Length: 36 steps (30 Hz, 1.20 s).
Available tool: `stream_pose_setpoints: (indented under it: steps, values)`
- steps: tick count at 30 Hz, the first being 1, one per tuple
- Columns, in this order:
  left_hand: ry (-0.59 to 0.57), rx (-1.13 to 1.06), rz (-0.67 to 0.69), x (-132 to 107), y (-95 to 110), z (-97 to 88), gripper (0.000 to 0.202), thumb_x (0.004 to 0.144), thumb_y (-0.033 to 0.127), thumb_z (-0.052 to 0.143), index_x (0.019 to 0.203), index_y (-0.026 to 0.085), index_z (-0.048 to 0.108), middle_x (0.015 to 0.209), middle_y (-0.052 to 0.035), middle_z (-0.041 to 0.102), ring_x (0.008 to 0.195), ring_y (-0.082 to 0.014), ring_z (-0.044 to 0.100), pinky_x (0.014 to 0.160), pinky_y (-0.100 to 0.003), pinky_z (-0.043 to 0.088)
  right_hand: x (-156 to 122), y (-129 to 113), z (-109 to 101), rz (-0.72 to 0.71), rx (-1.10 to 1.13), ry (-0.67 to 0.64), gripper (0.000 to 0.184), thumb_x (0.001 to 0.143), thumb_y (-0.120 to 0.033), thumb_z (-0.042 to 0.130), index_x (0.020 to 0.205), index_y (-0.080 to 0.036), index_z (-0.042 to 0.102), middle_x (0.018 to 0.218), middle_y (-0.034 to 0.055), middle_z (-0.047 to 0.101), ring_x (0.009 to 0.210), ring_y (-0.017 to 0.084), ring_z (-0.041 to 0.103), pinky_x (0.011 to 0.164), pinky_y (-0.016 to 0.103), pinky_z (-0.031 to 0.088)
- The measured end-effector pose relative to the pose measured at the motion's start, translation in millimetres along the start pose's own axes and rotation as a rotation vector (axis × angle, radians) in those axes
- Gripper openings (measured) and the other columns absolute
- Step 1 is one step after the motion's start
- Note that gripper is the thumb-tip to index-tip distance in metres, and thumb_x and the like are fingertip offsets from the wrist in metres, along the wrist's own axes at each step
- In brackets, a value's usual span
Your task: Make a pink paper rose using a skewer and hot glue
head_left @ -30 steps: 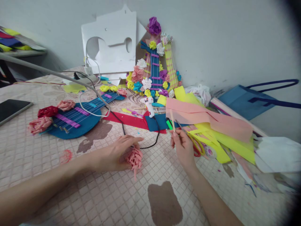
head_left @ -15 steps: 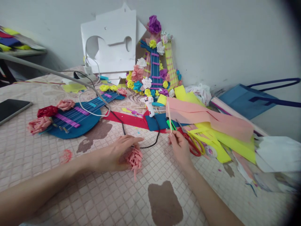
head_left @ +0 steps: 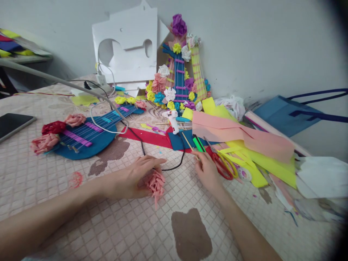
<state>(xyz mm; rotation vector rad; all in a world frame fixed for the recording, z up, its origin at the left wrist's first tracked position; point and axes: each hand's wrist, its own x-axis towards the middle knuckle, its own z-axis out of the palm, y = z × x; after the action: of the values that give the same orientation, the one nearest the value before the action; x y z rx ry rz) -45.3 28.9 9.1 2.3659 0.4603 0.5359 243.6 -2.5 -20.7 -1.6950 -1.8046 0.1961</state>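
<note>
My left hand (head_left: 136, 177) rests on the table with its fingers curved around a pink crepe-paper flower (head_left: 156, 184), whose petals show past the fingertips. Right of it, my right hand (head_left: 208, 170) is closed on the lower end of a thin wooden stick (head_left: 187, 140). The stick slants up and to the left over blue paper. Just beyond the fingers lies a green cutter (head_left: 199, 143), with red-handled scissors (head_left: 221, 165) beside the hand. A white glue gun (head_left: 172, 121) stands past the stick, its black cord looping between my hands.
A blue paper guitar (head_left: 89, 139) with paper roses lies at the left, under a white cable (head_left: 119, 116). Flower-covered guitars (head_left: 181, 79) lean on the wall. Pink paper (head_left: 239, 132) and yellow strips spread at the right. A phone (head_left: 16, 125) lies far left.
The stick in my right hand has tipped from upright to a low leftward slant, and the green cutter shows more. My left hand and the flower have stayed put.
</note>
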Motion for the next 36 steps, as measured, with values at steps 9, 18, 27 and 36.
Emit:
stream_pose_setpoints:
  steps: [9, 18, 27, 36]
  values:
    - [0.009, 0.007, -0.039, -1.6, -1.5, -0.3, 0.074, 0.08, 0.02, 0.065, 0.142, 0.026, 0.026, 0.119, -0.0087, 0.054, 0.116, -0.0257, 0.049, 0.099, -0.045, 0.043, 4.9, -6.2, -1.6, 0.47, 0.907, 0.021, 0.038, 0.08, -0.036, 0.057, 0.115, -0.025, 0.05, 0.076, -0.0048, 0.051, 0.046, 0.007, 0.042, 0.038, 0.019, 0.03]
    - [0.012, 0.013, -0.025, -2.1, -1.9, -0.1, 0.072, 0.08, 0.022, 0.066, 0.141, 0.024, 0.028, 0.119, -0.009, 0.055, 0.114, -0.0251, 0.05, 0.099, -0.044, 0.044, 6.0, -19.9, -0.1, 0.577, 1.212, -0.016, 0.026, 0.066, -0.039, 0.076, 0.076, -0.02, 0.06, 0.073, -0.0028, 0.056, 0.06, 0.01, 0.052, 0.054, 0.023, 0.044]
    - [0.009, 0.013, -0.014, -2.3, -2.9, -0.3, 0.074, 0.079, 0.019, 0.065, 0.142, 0.023, 0.027, 0.119, -0.009, 0.056, 0.114, -0.0254, 0.05, 0.098, -0.045, 0.044, 2.5, -9.3, -5.8, 0.289, 0.318, 0.041, 0.017, 0.08, -0.037, 0.058, 0.077, -0.02, 0.054, 0.06, -0.0037, 0.055, 0.054, 0.013, 0.051, 0.054, 0.025, 0.036]
    - [-0.019, -0.048, -0.035, -3.9, 3.1, -2.2, 0.077, 0.08, 0.017, 0.064, 0.144, 0.025, 0.023, 0.119, -0.0092, 0.054, 0.112, -0.0237, 0.051, 0.098, -0.043, 0.044, -1.5, -6.7, -0.2, 0.156, -0.303, -0.04, 0.01, 0.082, -0.023, 0.05, 0.09, -0.02, 0.054, 0.055, -0.0029, 0.054, 0.052, 0.017, 0.052, 0.051, 0.026, 0.027]
